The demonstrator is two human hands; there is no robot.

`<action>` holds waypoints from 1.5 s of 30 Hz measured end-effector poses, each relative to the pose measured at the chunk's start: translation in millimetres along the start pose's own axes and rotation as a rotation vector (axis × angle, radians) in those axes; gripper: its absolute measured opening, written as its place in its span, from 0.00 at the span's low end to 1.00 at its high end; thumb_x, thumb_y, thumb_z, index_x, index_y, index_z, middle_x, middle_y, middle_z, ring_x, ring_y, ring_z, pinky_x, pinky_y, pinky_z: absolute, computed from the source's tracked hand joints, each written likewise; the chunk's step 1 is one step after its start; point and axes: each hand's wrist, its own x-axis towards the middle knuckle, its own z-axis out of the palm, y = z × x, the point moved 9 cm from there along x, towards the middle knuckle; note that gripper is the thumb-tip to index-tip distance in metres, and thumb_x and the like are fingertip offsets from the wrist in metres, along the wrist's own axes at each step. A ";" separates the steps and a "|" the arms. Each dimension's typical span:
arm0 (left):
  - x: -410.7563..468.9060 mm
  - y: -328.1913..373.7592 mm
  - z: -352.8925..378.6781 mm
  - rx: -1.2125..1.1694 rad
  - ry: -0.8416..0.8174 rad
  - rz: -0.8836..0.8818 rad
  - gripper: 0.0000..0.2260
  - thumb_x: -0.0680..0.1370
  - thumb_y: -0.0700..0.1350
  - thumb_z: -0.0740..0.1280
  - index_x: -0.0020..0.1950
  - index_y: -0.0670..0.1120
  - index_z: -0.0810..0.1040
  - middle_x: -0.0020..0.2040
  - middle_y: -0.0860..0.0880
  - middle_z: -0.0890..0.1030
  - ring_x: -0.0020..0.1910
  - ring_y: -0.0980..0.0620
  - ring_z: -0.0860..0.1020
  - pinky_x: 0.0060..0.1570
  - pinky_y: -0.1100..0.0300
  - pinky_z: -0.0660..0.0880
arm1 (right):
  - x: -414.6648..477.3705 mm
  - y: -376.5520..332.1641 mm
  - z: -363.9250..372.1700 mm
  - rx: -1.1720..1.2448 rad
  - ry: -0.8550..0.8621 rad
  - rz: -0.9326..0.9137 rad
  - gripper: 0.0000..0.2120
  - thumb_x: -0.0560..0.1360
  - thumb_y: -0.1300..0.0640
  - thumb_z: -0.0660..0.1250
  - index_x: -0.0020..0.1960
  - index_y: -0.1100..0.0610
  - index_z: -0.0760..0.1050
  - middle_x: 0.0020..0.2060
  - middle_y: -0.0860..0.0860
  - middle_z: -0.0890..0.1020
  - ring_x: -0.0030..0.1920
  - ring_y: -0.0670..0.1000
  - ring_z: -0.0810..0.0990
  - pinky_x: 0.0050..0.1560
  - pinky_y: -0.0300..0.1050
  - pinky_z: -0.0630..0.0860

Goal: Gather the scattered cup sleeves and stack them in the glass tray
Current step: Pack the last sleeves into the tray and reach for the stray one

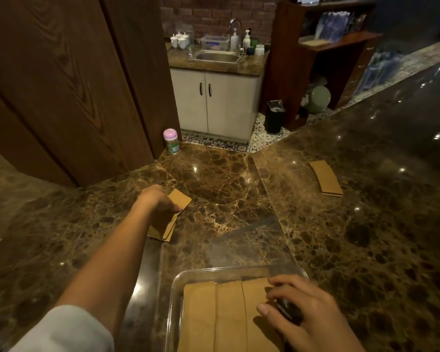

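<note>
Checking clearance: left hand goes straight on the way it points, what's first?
The loose cup sleeves, which the left hand already touches. Past them, bare marble counter to its far edge, as far as visible; the pink-lidded jar seems left of that line.

Tan cup sleeves point(200, 313), a brown marble counter point(226, 189) veined pale, a pink-lidded green jar point(171, 142).

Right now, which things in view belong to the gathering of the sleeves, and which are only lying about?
For the job: glass tray; stacked sleeves inside it; near sleeves, gripped by the left hand; far sleeves at right.
Only lying about: pink-lidded jar; black bin; sink.
</note>
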 end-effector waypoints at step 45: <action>-273.8 86.7 3.8 -1.490 -0.244 0.671 0.18 0.72 0.41 0.70 0.62 0.46 0.77 0.51 0.46 0.87 0.50 0.47 0.86 0.43 0.56 0.83 | 70.2 -33.4 -100.0 1.193 0.322 0.196 0.21 0.72 0.59 0.71 0.65 0.56 0.78 0.51 0.53 0.89 0.51 0.51 0.88 0.47 0.46 0.85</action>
